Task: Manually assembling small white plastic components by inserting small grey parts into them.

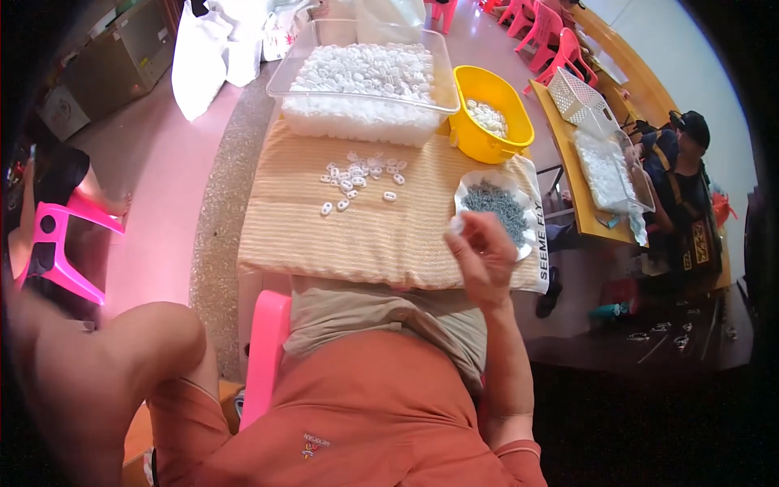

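White plastic piece point(456, 228) sits pinched in right hand point(484, 258) grip; one plate of metal bits point(497, 207) just beside.

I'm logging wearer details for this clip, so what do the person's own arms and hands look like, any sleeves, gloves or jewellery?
Only the right hand and its forearm are in view. The hand is bare, with no glove, and no ring or watch can be made out. The forearm is bare up to a short orange-red sleeve with a lighter hem line, matching the orange-red top. The left hand is not in view.
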A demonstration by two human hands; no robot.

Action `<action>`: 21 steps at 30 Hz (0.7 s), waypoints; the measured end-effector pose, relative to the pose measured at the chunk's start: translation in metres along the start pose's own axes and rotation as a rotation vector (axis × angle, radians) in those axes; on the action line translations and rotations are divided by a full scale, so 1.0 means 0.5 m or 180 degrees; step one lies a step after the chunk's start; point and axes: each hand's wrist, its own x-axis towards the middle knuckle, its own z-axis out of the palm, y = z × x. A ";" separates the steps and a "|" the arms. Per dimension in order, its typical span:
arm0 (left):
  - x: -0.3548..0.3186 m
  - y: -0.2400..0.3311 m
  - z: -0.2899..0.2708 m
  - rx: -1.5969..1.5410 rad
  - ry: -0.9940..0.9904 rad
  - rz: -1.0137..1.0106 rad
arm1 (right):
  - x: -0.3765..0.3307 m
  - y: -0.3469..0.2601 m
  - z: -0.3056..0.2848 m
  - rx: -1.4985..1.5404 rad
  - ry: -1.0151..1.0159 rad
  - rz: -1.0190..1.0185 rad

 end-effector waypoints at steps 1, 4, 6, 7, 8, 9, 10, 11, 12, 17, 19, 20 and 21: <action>0.022 -0.039 0.037 0.0008 0.0000 -0.0024 | 0.009 0.002 -0.021 -0.0178 0.0188 -0.0226; 0.090 -0.160 0.133 -0.0002 0.0061 -0.0046 | 0.070 -0.010 -0.068 -0.0629 0.0775 -0.0535; 0.087 -0.210 0.104 0.0325 -0.0452 0.0022 | 0.121 -0.010 -0.089 -0.0314 0.1053 -0.0488; 0.074 -0.242 0.078 0.0555 -0.0203 -0.0018 | 0.148 -0.011 -0.100 -0.0243 0.1058 -0.0364; 0.063 -0.266 0.054 0.0792 0.0049 -0.0046 | 0.181 -0.010 -0.106 -0.0357 0.1067 -0.0397; 0.063 -0.299 0.046 0.0850 0.0432 0.0043 | 0.217 -0.006 -0.112 -0.0480 0.1083 -0.0432; 0.060 -0.318 0.046 0.0952 0.0636 -0.0164 | 0.255 0.012 -0.119 -0.0649 0.1135 -0.0397; 0.055 -0.336 0.027 0.1113 0.0642 -0.0459 | 0.292 0.044 -0.137 -0.0849 0.1220 -0.0356; 0.048 -0.354 0.012 0.1268 0.0638 -0.0754 | 0.328 0.099 -0.165 -0.1743 0.1264 -0.0549; 0.007 -0.434 -0.043 0.1531 0.0957 -0.1372 | 0.276 0.108 -0.065 -0.1194 0.0397 -0.0312; -0.007 -0.459 -0.055 0.1627 0.0959 -0.1642 | 0.226 0.112 -0.006 -0.0639 -0.0271 -0.0061; -0.015 -0.471 -0.060 0.1621 0.0958 -0.1641 | 0.211 0.115 0.016 -0.0848 -0.0617 0.0001; -0.024 -0.484 -0.066 0.1560 0.0993 -0.1834 | 0.197 0.116 0.038 -0.0922 -0.0724 0.0002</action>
